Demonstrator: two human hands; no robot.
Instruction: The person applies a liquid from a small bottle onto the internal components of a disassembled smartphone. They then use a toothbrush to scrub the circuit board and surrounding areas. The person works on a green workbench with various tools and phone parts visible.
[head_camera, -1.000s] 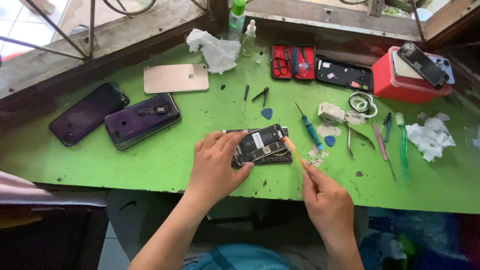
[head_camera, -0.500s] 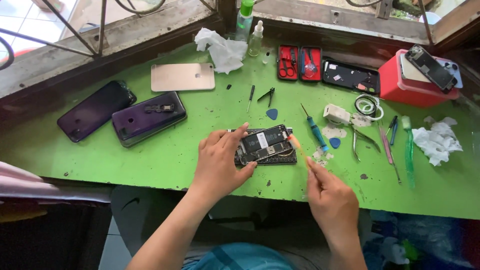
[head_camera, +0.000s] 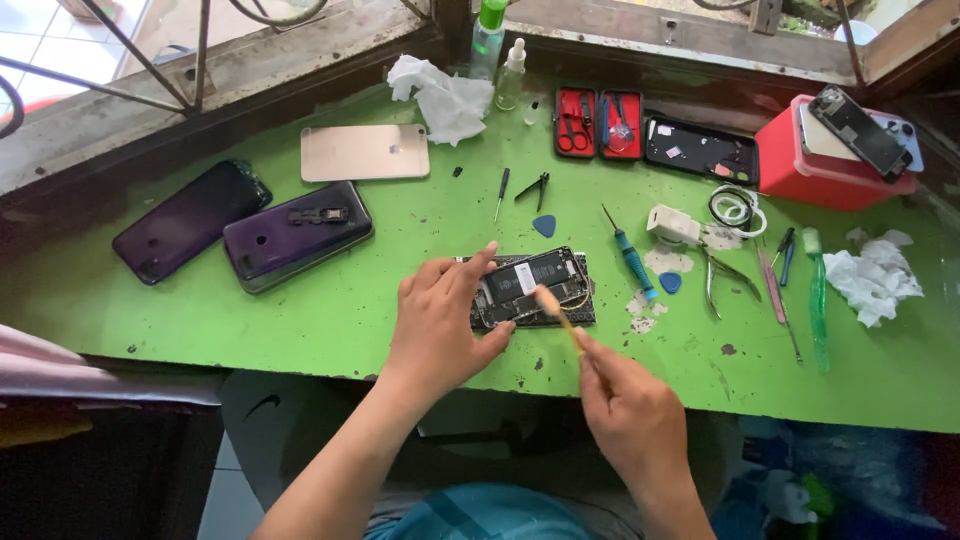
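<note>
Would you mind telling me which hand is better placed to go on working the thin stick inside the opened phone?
The right hand: it grips the thin stick, whose tip lies on the opened phone. The left hand is busy steadying it.

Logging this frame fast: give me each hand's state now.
Left hand: gripping the opened black phone on the green table.
Right hand: closed on a thin tan stick, tip on the phone.

Just 1 view here, a head cam looking steeply down from above the person's own seat, facing the window ledge (head_camera: 250, 90) at the far edge. It sits fairly close, so the green worktop (head_camera: 400, 260) fills the frame edge to edge, forearms entering from the bottom.
</note>
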